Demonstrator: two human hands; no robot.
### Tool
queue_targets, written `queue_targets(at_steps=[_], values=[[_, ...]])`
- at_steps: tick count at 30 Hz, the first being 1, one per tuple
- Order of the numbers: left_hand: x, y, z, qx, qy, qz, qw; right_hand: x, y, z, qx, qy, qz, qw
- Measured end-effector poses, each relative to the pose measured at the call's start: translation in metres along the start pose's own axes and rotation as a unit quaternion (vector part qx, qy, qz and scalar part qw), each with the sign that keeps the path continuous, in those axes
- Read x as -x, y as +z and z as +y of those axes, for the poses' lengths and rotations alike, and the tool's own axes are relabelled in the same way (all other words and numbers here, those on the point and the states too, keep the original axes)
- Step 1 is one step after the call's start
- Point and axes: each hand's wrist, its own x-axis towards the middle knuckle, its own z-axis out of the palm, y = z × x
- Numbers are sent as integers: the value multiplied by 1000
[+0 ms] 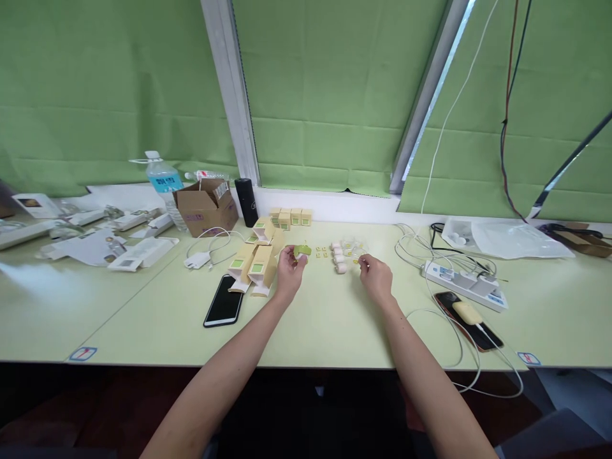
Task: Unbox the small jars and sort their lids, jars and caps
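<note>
Hands meet the work near the middle of the pale surface [310, 331] in the head view. The left hand [290, 271] has a narrow grip closed around a green piece [302, 250], held up just right of the boxes [261, 271]. The right hand [377, 277] has its fingertips drawn close together beside the clear pieces [354, 245]; whether that grip holds anything is too small to tell.

As far along as this looks, the laying out seems done: yellow bits [319, 249] sit in two short rows, pale pieces [338, 258] form a column, and the clear pieces are gathered beside them. All of these lie loose, and the green piece is not set down. The nearer boxes have flaps sticking out, so they appear unclosed; their insides are hard to read. Small boxes [296, 217] stand by the wall.

The boxes look like thin cream card, squared, with green panels and white-lined flaps. The green piece seems smooth and rounded; the pale ones look stubby and matte, the clear ones like thin see-through plastic. Left of the boxes are a flat, glossy phone [223, 303] and a brown cardboard carton [205, 210].
</note>
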Motion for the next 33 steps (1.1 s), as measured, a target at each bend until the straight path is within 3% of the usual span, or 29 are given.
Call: queue_targets(at_steps=[8, 15, 20, 28, 33], values=[[-2, -2, -6, -16, 1, 2, 1000, -5, 18, 6, 26, 72, -87, 993], [-1, -2, -9, -13, 5, 4, 1000, -4, 12, 3, 55, 77, -87, 992], [-1, -2, -11, -14, 11, 5, 1000, -3, 14, 4, 96, 33, -121, 987], [-1, -2, -11, -24, 12, 1, 1000, -4, 18, 4, 111, 14, -113, 987], [0, -2, -9, -23, 8, -4, 1000, -1, 14, 0, 101, -10, -58, 993]])
